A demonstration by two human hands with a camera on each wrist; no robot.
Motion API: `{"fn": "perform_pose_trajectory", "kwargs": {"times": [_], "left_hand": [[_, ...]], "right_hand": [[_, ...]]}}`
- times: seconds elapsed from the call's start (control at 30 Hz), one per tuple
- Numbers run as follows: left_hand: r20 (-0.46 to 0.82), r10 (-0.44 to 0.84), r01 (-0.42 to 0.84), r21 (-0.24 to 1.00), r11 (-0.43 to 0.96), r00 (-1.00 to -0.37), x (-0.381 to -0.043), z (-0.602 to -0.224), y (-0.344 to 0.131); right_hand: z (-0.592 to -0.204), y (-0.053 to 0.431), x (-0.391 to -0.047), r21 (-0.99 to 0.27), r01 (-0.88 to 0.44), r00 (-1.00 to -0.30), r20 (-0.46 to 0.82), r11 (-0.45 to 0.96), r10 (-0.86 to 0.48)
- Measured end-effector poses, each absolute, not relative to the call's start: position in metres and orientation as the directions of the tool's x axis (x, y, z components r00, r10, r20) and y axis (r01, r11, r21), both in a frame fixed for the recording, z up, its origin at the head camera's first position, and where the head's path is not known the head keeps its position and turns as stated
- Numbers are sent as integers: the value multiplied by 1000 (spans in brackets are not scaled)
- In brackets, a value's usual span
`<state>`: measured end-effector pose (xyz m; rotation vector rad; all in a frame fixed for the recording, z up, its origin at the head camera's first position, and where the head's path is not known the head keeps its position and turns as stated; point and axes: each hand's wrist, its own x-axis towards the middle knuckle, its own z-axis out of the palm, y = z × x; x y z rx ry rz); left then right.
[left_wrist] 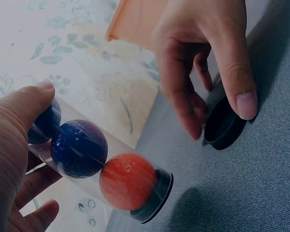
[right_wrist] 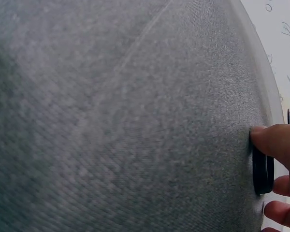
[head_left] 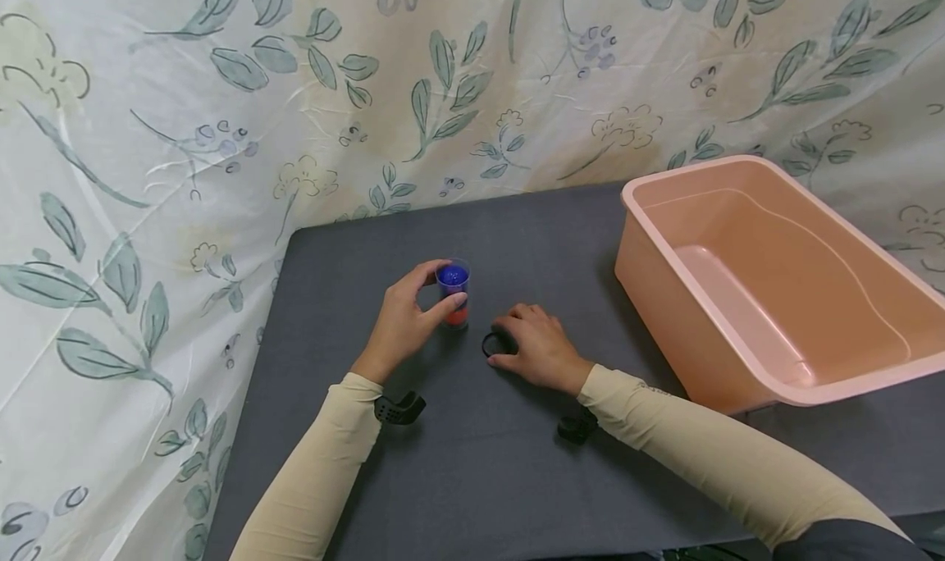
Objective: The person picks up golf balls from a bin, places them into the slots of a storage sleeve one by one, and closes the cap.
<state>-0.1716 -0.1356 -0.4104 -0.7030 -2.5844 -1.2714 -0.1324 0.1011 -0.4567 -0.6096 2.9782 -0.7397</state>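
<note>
My left hand (head_left: 404,319) grips a clear plastic tube (head_left: 454,292), thumb on one side and fingers on the other. Two blue balls (left_wrist: 79,149) and one orange-red ball (left_wrist: 128,181) are stacked inside, the red one lowest, above a black base (left_wrist: 157,198). The tube stands nearly upright in the head view. To its right, my right hand (head_left: 542,348) pinches a round black cap (left_wrist: 225,124) low at the tablecloth, with the thumb at one edge of the rim and fingers at the far side. The cap's hollow side shows in the left wrist view.
A large pink plastic tub (head_left: 694,298) stands on the right of the table, close beyond my right forearm. Dark grey cloth (head_left: 472,479) covers the table. A floral curtain (head_left: 295,118) hangs behind and along the left edge.
</note>
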Motion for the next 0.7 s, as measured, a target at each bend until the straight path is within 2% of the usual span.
{"fn": "perform_pose_trajectory", "kwargs": {"times": [0.27, 0.7], "left_hand": [[365, 342, 498, 690, 526, -866, -172, -412, -137], [349, 332, 480, 686, 547, -877, -171, -410, -133]], "right_hand": [[-456, 102, -132, -474, -360, -925, 67, 804, -375], [-451, 106, -138, -563, -364, -930, 172, 742, -326]]}}
